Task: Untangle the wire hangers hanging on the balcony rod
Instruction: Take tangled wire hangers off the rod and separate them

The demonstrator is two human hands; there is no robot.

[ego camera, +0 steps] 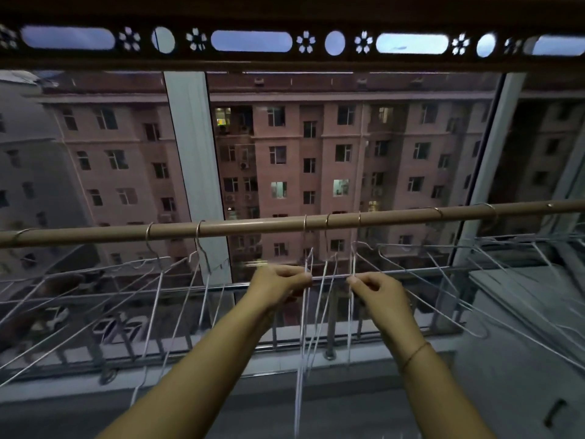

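Observation:
A tan balcony rod (253, 225) runs across the view at mid height. Several thin white wire hangers hang from it by their hooks, spread along its length. My left hand (278, 285) pinches the wires of a middle hanger (308, 264) just below its hook. My right hand (376, 291) pinches the neighbouring hanger (353, 267) a little to the right. Both hands sit close together under the rod's centre. More hangers splay out at the left (158, 280) and at the right (443, 274), their wires crossing one another.
Behind the rod stands a metal balcony railing (330, 327) and large window panes with white frames (193, 147). A dark carved beam (285, 42) spans overhead. A grey ledge (522, 296) lies at the lower right. An apartment block fills the view outside.

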